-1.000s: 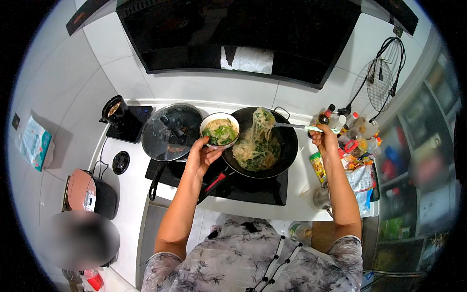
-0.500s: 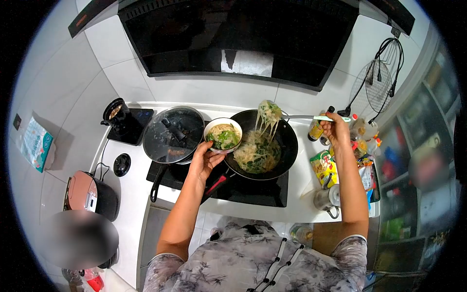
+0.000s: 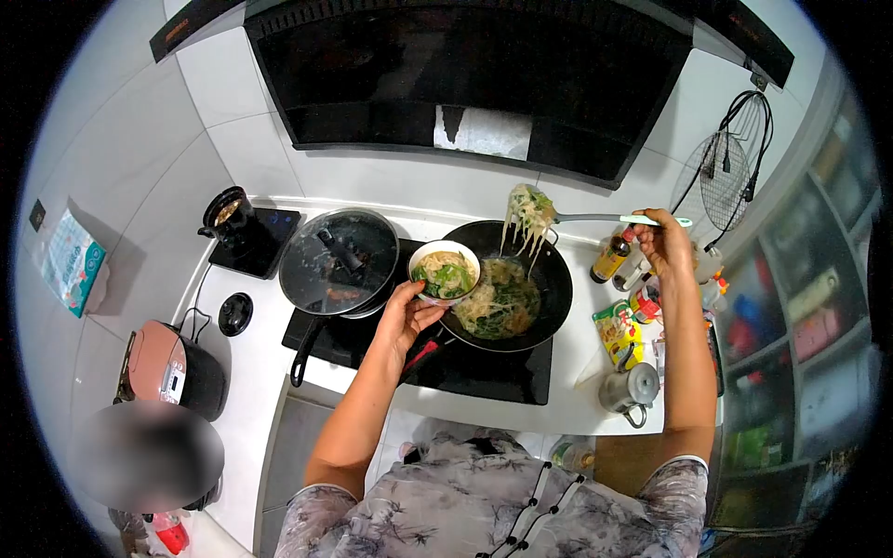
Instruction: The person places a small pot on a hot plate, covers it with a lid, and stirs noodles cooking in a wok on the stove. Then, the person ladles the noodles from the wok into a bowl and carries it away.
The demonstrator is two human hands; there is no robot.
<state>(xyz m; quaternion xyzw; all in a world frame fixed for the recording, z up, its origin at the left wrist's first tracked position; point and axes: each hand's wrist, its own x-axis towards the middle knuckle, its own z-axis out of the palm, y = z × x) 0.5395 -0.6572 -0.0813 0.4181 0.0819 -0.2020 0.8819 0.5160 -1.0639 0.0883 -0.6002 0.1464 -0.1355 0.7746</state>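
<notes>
My left hand (image 3: 412, 312) grips a small bowl (image 3: 443, 299) by its near left side. Noodles and green leaves (image 3: 446, 272) fill it. The bowl hangs over the left rim of a black wok (image 3: 553, 312). In the wok lie more noodles and greens (image 3: 498, 302) in broth. My right hand (image 3: 662, 242) is closed round the pale green and white handle of a ladle (image 3: 605, 218). Its head, raised above the wok's far side, carries noodles and greens (image 3: 530, 212), with strands trailing down toward the wok.
A lidded pan (image 3: 339, 260) stands left of the wok on the black cooktop (image 3: 479, 377). To the right are a sauce bottle (image 3: 611, 258), a yellow-green packet (image 3: 618, 332) and a metal pitcher (image 3: 633, 391). A rice cooker (image 3: 177, 367) stands at left; a range hood (image 3: 465, 84) hangs ahead.
The ladle and right hand have shifted slightly to the right in view. The bowl has also moved a little right and down, along with the camera's shift. Both grips are unchanged.
</notes>
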